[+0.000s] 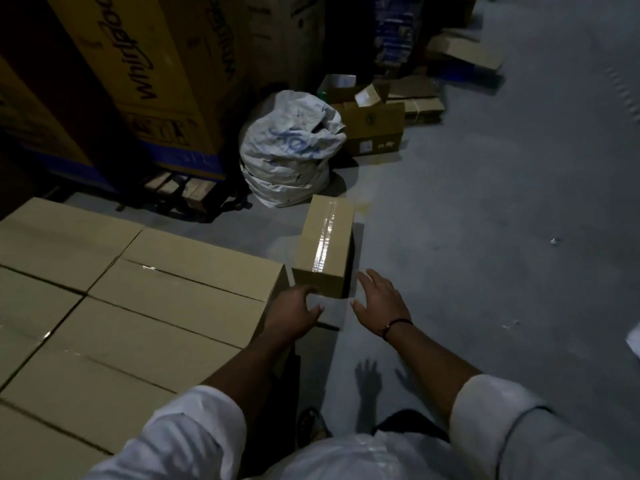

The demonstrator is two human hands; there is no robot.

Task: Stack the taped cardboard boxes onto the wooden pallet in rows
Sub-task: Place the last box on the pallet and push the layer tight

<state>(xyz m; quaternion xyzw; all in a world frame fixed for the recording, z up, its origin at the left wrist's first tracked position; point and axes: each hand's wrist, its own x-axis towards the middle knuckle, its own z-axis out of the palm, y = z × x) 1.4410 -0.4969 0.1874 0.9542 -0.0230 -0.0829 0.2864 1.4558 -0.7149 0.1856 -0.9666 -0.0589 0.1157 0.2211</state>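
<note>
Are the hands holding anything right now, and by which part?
Nothing is held. The left hand and right hand are open, reaching toward the near end of the taped box without gripping it.

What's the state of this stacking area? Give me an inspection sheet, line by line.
Surface: grey concrete floor, small scraps.
Job's things: stacked boxes in rows at left; one taped box on the floor beside them; pallet hidden.
Clutter: white sack, open cartons behind it.
Grippers: left hand and right hand open, either side of the taped box's near end, neither gripping it.
Cables: nothing seen.
Surroundings: tall appliance cartons, dim light.
</note>
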